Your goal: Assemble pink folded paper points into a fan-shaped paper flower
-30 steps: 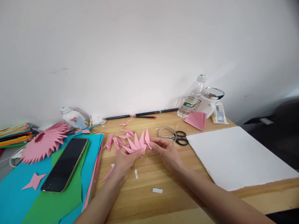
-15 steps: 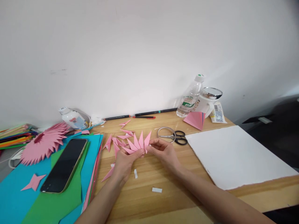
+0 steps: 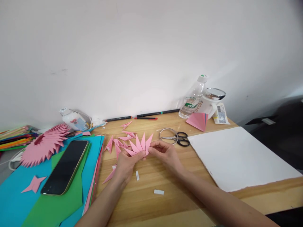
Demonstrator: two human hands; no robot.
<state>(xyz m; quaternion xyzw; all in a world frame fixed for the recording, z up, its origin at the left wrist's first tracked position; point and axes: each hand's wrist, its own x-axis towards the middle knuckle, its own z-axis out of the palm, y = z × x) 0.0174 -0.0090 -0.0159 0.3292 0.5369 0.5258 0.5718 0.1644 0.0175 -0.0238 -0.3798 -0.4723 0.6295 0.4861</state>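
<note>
The left hand (image 3: 126,164) has its grip closed on the base of a pink paper fan (image 3: 139,145), a row of pointed pieces joined at the bottom, with the tips spread toward the back edge of the counter (image 3: 146,208). The right hand (image 3: 165,154) pinches the fan's rightmost point between thumb and fingertips. The fan sits near the middle of the counter; whether it rests on the wood or is held just above it cannot be told.

Just behind and to the left of the fan lie loose pink points (image 3: 118,142), some touching each other. The scissors (image 3: 176,138) lie just behind the right hand, apart from it.

Between the hands and the front edge the wood is mostly bare, with only two small white scraps (image 3: 159,191). On the left, a stack of coloured paper (image 3: 14,201) carries a phone (image 3: 65,165); its right edge runs close beside the left forearm. On the right, a white sheet (image 3: 236,157) fills the area toward the right edge, and its near left corner comes close to the right forearm. A bottle (image 3: 193,99) and a mug (image 3: 209,102) stand at the back edge, well apart from the hands.
</note>
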